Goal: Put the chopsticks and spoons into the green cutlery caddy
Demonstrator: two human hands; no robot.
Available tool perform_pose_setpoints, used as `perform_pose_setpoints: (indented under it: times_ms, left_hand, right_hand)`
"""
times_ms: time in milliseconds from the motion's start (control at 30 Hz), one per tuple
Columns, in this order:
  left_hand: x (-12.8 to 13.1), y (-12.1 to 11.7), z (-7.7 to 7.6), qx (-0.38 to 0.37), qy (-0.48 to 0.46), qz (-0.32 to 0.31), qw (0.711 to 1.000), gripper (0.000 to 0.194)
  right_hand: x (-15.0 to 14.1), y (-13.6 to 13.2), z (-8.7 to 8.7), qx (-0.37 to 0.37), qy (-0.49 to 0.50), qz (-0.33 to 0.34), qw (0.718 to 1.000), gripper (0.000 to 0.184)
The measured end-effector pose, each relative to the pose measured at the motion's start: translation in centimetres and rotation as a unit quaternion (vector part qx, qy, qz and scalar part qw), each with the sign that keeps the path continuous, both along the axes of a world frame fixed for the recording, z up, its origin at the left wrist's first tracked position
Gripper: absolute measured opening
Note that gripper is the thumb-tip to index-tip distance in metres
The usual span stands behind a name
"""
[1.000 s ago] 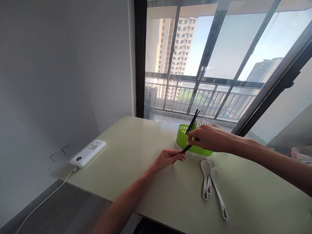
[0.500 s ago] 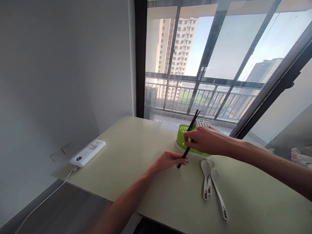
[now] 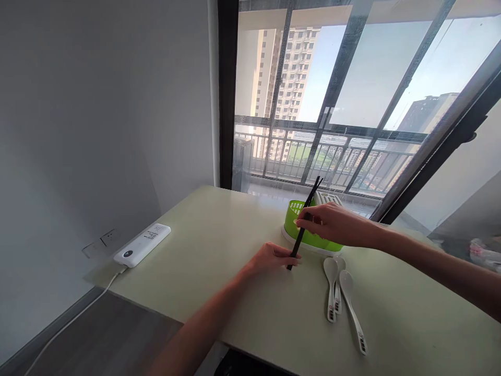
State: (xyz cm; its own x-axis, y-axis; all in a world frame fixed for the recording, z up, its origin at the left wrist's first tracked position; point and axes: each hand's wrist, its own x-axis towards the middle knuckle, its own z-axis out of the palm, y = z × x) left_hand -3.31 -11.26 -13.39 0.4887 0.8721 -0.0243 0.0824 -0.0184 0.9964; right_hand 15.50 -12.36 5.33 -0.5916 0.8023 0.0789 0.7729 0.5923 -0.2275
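Black chopsticks (image 3: 299, 239) stand tilted over the table, their thin ends fanned slightly apart at the top. My left hand (image 3: 274, 256) is closed on them near the thick lower ends. Higher up, my right hand (image 3: 326, 222) grips the same bundle with thumb and fingers. Behind the right hand is a green utensil holder (image 3: 291, 222) with slotted walls and a white base, partly hidden by that hand. Three white spoons (image 3: 346, 282) with patterned handles lie on the table in front of the holder, two of them overlapping.
A white power strip (image 3: 143, 245) lies at the left edge of the pale table (image 3: 219, 224), its cable (image 3: 74, 325) running down to the floor. Beyond the table's far edge is a large dark-framed window (image 3: 329, 104). A grey wall (image 3: 105, 104) rises on the left.
My right hand has shifted slightly on the chopsticks, and the bundle stands a touch more upright. My left hand stays at the lower ends. The spoons and holder have not moved.
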Motion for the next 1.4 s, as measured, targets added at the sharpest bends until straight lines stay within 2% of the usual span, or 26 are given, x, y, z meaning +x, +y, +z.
perform_pose_setpoints:
  times_ms: [133,233,333,433,567,700,833,1033,1233,1400]
  left_hand:
    - [-0.1,0.0,-0.1,-0.014,0.026,-0.004,1.0,0.055]
    - [-0.2,0.3,-0.7,-0.015,0.03,-0.018,0.999,0.057]
    - [-0.1,0.9,-1.5,-0.005,-0.005,-0.029,1.0,0.062]
    - [0.1,1.6,-2.1,0.015,-0.031,-0.032,0.999,0.068]
    - [0.2,1.9,-2.2,0.038,-0.012,-0.031,0.999,0.063]
    - [0.1,1.6,-1.9,0.039,-0.009,-0.04,0.998,0.06]
    - [0.1,1.5,-1.8,0.027,-0.014,-0.035,0.999,0.06]
    - [0.1,1.5,-1.8,0.023,-0.006,-0.03,0.999,0.06]
    - [0.0,1.5,-2.0,0.02,-0.005,-0.031,0.999,0.055]
    - [0.0,1.7,-2.5,0.026,-0.012,-0.036,0.999,0.055]
  right_hand:
    - [0.1,-0.6,0.1,-0.045,0.037,0.008,0.998,0.047]
    - [0.5,-0.5,0.3,-0.037,0.06,0.018,0.997,0.05]
    - [1.3,0.1,1.2,-0.018,0.107,0.003,0.994,0.054]
    - [2.4,1.1,2.9,0.014,0.157,-0.038,0.987,0.058]
    - [3.8,2.1,5.3,0.09,0.207,-0.097,0.969,0.059]
    - [4.8,2.7,6.2,0.16,0.221,-0.153,0.95,0.052]
    - [5.9,4.0,5.5,0.192,0.2,-0.176,0.945,0.047]
    - [6.8,6.6,3.4,0.173,0.169,-0.195,0.951,0.045]
    - [6.7,9.3,1.1,0.114,0.167,-0.182,0.962,0.046]
    - [6.4,11.9,-0.8,0.037,0.152,-0.123,0.98,0.049]
